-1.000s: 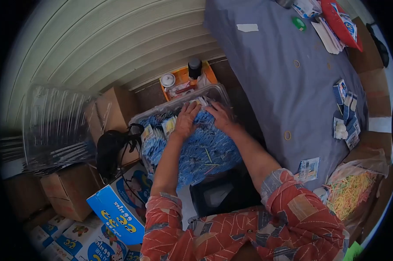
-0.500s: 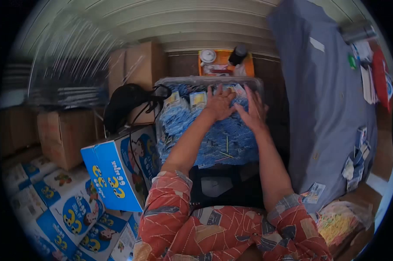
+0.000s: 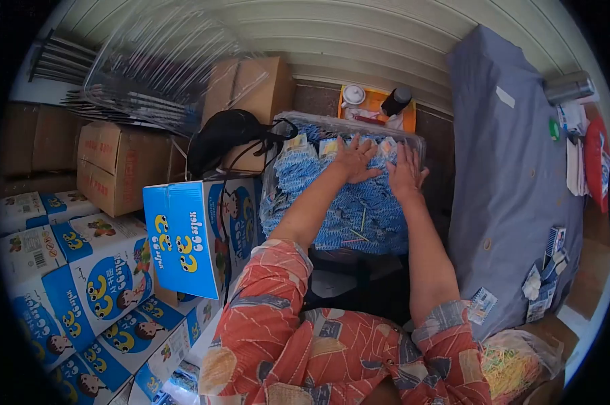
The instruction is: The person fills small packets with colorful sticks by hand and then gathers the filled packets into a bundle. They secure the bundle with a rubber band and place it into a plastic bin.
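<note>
A clear plastic bin [image 3: 420, 143] is filled with many small blue-and-white striped packets [image 3: 305, 192], some with yellowish printed labels. My left hand [image 3: 354, 162] lies on the packets near the far side of the bin, palm down with the fingers spread. To its right, my right hand [image 3: 406, 177] rests flat by the bin's right side, fingers stretched forward. Neither hand grips anything that shows; what lies under the palms is hidden. A few thin yellow and pink sticks [image 3: 359, 234] lie on top of the pile nearer to me.
An orange tray [image 3: 411, 120] with a white teapot [image 3: 353, 96] and a dark jar [image 3: 397, 100] stands behind the bin. Blue-and-white printed cartons [image 3: 181, 243] and brown boxes [image 3: 126, 165] crowd the left. On the right is a grey-covered surface [image 3: 501, 202] with loose packets [image 3: 482, 305].
My hands have moved apart and now lie flatter on the packets. The whole view has shifted, so the surroundings appear further right.
</note>
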Tool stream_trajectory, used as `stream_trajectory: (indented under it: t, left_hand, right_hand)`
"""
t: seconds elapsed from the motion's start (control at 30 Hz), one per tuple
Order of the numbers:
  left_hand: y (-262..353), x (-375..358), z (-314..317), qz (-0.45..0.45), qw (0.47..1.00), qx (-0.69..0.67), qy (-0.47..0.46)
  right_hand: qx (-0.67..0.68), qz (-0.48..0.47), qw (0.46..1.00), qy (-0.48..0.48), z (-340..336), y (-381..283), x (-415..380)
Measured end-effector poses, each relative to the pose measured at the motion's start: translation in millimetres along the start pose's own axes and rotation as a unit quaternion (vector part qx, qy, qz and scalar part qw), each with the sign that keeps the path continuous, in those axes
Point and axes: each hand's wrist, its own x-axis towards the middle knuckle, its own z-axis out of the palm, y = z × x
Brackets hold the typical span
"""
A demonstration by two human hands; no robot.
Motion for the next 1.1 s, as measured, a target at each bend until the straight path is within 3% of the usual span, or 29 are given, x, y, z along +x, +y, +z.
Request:
stream_trajectory:
  t: [0.1,0.17,0.23,0.3,0.37,0.53,0.63,0.73,0.8,0.83,1.0,1.07,1.1]
  left_hand:
    - [3.0,-6.8,-1.4,0.008,0.998,0.021,0.063]
    - [6.2,-15.2,-5.5,-0.084,0.984,0.035,0.152]
    - [2.5,-24.1,-22.3,-0.119,0.983,0.034,0.139]
    - [-4.0,-37.4,-35.7,-0.246,0.969,0.018,0.024]
    - [-15.4,-40.4,-23.2,-0.242,0.970,-0.027,-0.025]
    - [-13.9,-47.9,-19.3,-0.250,0.964,0.003,-0.096]
    - [-12.3,-60.8,-20.4,-0.250,0.965,-0.001,-0.079]
    - [-15.9,-52.6,-15.4,-0.243,0.966,-0.020,-0.087]
    - [-16.1,-48.3,-11.7,-0.258,0.963,-0.028,-0.069]
    - [-16.9,-47.4,-17.0,-0.253,0.963,-0.036,-0.088]
    - [-56.0,-34.2,26.2,-0.256,0.966,-0.021,0.018]
    - [-76.2,-27.7,47.6,-0.185,0.956,-0.046,0.224]
    - [-69.3,-31.0,45.3,-0.186,0.955,-0.047,0.224]
  right_hand:
    - [0.042,-0.030,0.998,0.025,-17.4,-21.1,-28.2]
    - [0.068,-0.027,0.997,0.020,-17.9,-24.1,-41.0]
    - [0.112,-0.019,0.992,-0.054,-23.1,-29.0,-56.5]
    - [0.127,-0.035,0.991,0.001,-21.5,-30.4,-68.4]
    - [0.202,-0.072,0.972,-0.091,-43.1,-36.6,-74.1]
    - [0.158,-0.112,0.977,-0.090,-91.3,-59.6,-100.9]
    - [0.123,-0.146,0.978,-0.083,-131.4,-75.2,-116.8]
    - [0.057,-0.208,0.976,-0.022,-172.0,-69.3,-142.9]
    - [0.056,-0.258,0.951,0.159,-200.9,-45.9,-172.7]
    - [0.048,-0.219,0.959,0.172,-225.8,-29.9,-191.6]
    - [0.046,-0.097,0.958,0.265,-282.0,69.7,-287.5]
    - [0.075,-0.045,0.963,0.255,-263.2,104.4,-322.2]
    - [0.074,-0.046,0.963,0.254,-255.6,112.4,-333.6]
